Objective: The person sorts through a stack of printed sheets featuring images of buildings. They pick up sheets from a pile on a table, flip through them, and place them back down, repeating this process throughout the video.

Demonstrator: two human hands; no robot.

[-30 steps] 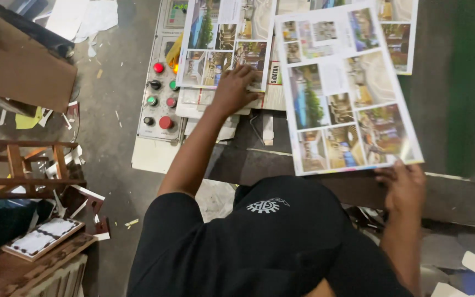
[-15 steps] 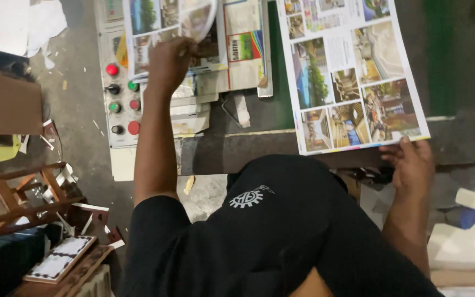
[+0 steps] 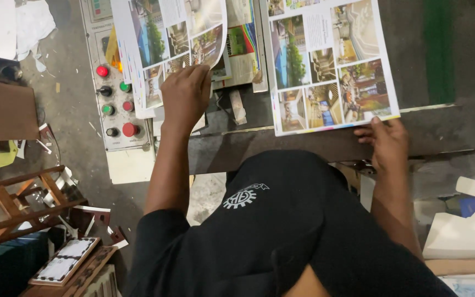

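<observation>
My left hand (image 3: 185, 93) grips the lower edge of a printed sheet (image 3: 166, 38) covered in colour photographs, lifted and curling over the stack of printed sheets (image 3: 240, 49) on the machine bed. My right hand (image 3: 386, 144) pinches the near right corner of a second printed sheet (image 3: 331, 60), which lies flat on the dark machine table (image 3: 314, 146). I wear a black shirt with a white gear emblem.
A grey control panel (image 3: 114, 102) with red, green and black buttons sits left of the sheets. A green stripe (image 3: 441, 52) runs down the table at right. Wooden frames (image 3: 17, 198), a cardboard box (image 3: 1, 107) and paper scraps litter the floor at left; white boards (image 3: 465, 234) lie at right.
My left hand went from pressing the stack to lifting one sheet and drawing it toward me. My right hand pulled the other sheet slightly left and nearer.
</observation>
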